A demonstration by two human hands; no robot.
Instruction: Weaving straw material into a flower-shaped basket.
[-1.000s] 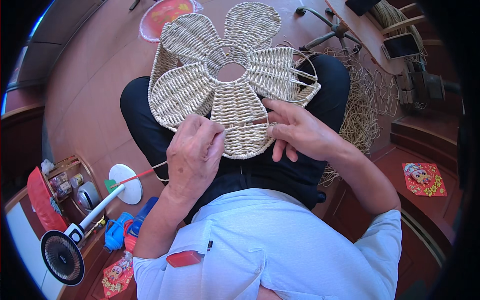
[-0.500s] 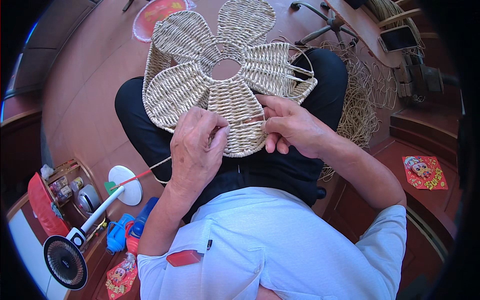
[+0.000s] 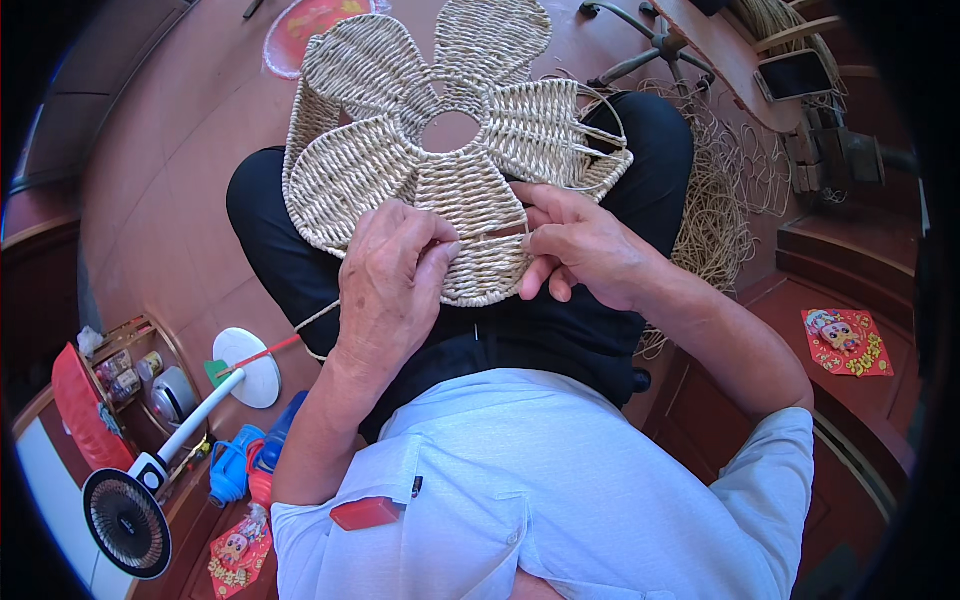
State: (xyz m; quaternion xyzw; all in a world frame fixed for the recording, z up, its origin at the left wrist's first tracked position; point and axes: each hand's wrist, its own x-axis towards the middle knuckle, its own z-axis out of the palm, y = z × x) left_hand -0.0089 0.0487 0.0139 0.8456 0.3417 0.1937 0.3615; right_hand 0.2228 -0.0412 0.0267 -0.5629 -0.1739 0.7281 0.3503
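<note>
A flower-shaped piece woven of pale straw cord (image 3: 345,185), with a round hole at its middle, rests across my lap. My left hand (image 3: 395,275) is closed in a pinch at the left edge of the nearest petal; a loose straw cord (image 3: 318,318) trails from behind it to the left. My right hand (image 3: 590,245) grips that petal's right edge between thumb and forefinger, its other fingers curled below. A narrow dark slit shows in the petal's weave between the two hands. The left fingertips partly hide what they pinch. The right-hand petal has open weave with bare strands at its outer end.
Coils of loose straw cord (image 3: 715,225) lie on the floor at the right, near a wheeled chair base (image 3: 655,55). A white-stemmed fan (image 3: 128,522), a wooden tray (image 3: 150,350) of small items and blue bottles (image 3: 235,465) stand at the left.
The slit in the nearest petal's weave shows wider and darker. Both hands stay at the same petal edges, with only small finger shifts; the woven piece sits slightly higher in view.
</note>
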